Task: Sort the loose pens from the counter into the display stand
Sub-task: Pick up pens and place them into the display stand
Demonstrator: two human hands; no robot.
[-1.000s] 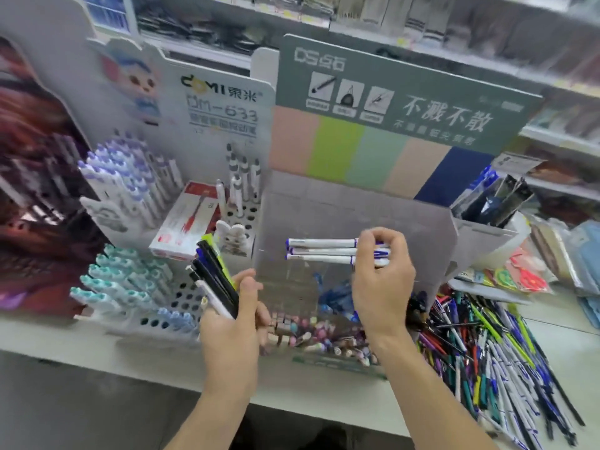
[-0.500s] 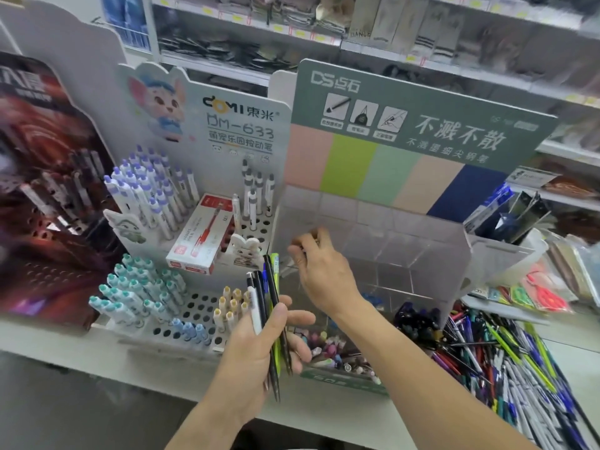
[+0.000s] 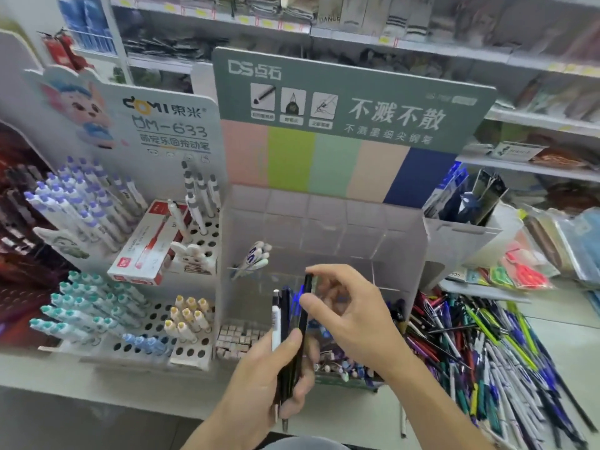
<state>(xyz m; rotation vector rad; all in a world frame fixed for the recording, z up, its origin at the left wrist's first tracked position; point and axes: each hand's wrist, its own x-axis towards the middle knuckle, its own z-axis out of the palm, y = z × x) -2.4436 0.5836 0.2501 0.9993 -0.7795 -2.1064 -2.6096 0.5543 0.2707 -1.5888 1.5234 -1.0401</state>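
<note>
My left hand grips an upright bundle of pens, black, blue and white, in front of the clear display stand. My right hand pinches the top of one black pen in that bundle between thumb and fingers. A few white and blue pens lean in the stand's left compartment. A large heap of loose pens lies on the counter to the right.
A white holed rack on the left holds teal, purple and yellow capped pens, with a red and white pen box on it. Small erasers fill the stand's front tray. Shelves of goods run behind.
My right hand left the white and blue pens in the stand's left compartment and came back to the bundle, where it now pinches a black pen. My left hand turned the bundle upright.
</note>
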